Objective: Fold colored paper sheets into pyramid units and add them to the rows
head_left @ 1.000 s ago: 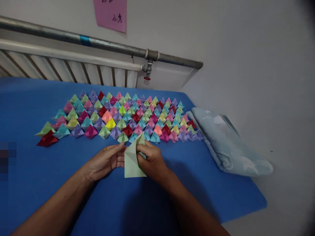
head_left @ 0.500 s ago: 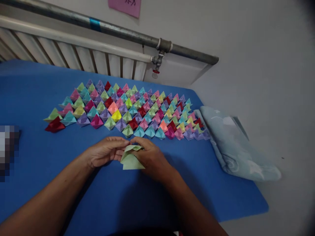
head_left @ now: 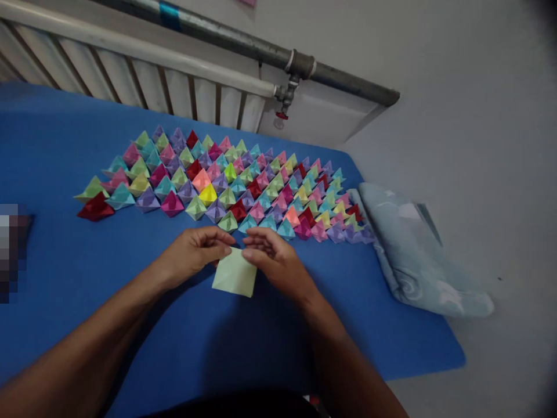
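A pale green square of folded paper [head_left: 235, 274] hangs between my two hands above the blue surface. My left hand [head_left: 195, 251] pinches its upper left corner between thumb and fingers. At the upper right corner, my right hand [head_left: 276, 258] grips it the same way, thumb in front. The far side of the paper is hidden, so its other folds do not show. Just beyond my fingertips stand rows of small folded paper boats [head_left: 216, 211] in green, purple, pink, red, blue and yellow.
The blue surface [head_left: 174, 348] runs back to a white radiator [head_left: 143, 81] and a grey metal pipe [head_left: 243, 43] with a red-handled valve [head_left: 282, 115]. A folded grey-green patterned cloth [head_left: 413, 255] lies at the right. Something pixelated [head_left: 11, 249] is at the left edge.
The green paper, partly opened with a raised flap before, is now a flat square facing me. My right hand has shifted to its upper right corner. The camera view has tilted slightly down.
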A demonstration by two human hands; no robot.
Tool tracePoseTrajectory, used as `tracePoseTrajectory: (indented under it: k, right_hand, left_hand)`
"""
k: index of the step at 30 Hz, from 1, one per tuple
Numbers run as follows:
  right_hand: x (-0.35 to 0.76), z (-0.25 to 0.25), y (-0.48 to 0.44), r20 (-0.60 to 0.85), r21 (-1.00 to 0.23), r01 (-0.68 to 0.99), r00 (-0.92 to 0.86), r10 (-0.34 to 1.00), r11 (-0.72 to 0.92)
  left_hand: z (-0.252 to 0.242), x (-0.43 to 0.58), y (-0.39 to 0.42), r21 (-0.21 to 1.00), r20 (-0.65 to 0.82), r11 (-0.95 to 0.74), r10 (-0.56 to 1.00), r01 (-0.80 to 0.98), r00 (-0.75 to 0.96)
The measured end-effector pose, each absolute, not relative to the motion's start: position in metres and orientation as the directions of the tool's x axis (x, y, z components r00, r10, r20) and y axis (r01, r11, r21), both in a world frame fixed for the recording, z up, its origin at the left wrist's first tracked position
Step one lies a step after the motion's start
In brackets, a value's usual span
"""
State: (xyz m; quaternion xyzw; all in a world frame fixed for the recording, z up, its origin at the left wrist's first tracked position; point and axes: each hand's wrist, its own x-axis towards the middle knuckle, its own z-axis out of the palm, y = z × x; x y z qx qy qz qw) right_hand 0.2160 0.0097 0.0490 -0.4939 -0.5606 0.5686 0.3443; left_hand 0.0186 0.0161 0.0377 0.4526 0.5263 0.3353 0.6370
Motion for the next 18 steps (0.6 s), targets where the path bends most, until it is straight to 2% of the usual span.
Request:
tracePoseTrajectory:
  k: [5,7,9,12,18]
  right_hand:
    - [0.213,0.0412,0.0084,-0.312,-0.95,0.148,-0.393,0.865,-0.276]
    - [0.2125,0.0403,0.0079,-0.303,-0.952,0.087,-0.38,0.874,-0.293]
    - [0.211,0.0405,0.0075,-0.277,-0.959,0.039,-0.331,0.902,-0.28]
    - [0.2085,0.041,0.0076,-0.248,-0.967,0.016,-0.267,0.931,-0.253]
    - [0.2084,0.0384,0.0097,-0.293,-0.955,0.069,-0.333,0.896,-0.287]
  left_hand:
    - [0.0379,0.0222,0.0122,0.933,-0.356,0.356,0.9,0.047,0.249]
    - [0.0375,0.0228,0.0115,0.917,-0.384,0.398,0.893,-0.017,0.235]
    - [0.0373,0.0234,0.011,0.886,-0.428,0.461,0.853,-0.046,0.297]
    - [0.0379,0.0243,0.0107,0.864,-0.456,0.503,0.787,-0.004,0.415]
    - [0.0395,0.0257,0.0106,0.887,-0.445,0.454,0.792,0.085,0.419]
